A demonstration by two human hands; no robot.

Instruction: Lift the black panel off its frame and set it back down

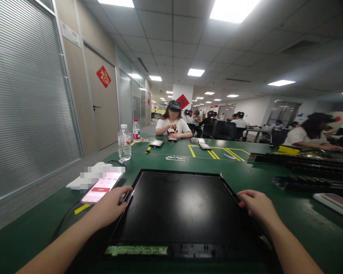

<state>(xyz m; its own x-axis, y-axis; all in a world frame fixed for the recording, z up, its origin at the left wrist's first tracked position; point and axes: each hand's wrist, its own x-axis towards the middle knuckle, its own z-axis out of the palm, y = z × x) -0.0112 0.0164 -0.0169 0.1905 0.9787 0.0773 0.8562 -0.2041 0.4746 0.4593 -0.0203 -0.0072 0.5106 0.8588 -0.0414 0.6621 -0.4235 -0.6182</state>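
A black flat display panel [183, 209] lies face up in front of me on the green table. Along its near edge runs a narrow green circuit board [137, 250]. My left hand [112, 205] grips the panel's left edge, thumb and forefinger closed around it. At the opposite edge my right hand [257, 205] holds on with bent fingers; some fingertips are hidden below the rim. A small pale tab [221, 176] sticks up at the far right corner.
Left of the panel is a lit phone [103, 186] beside a white packet [82, 179]. Two bottles, one a clear water bottle [124, 142], stand farther back. Black strips [305, 184] lie to the right. Across the table, a person [173, 121] works on a small drive.
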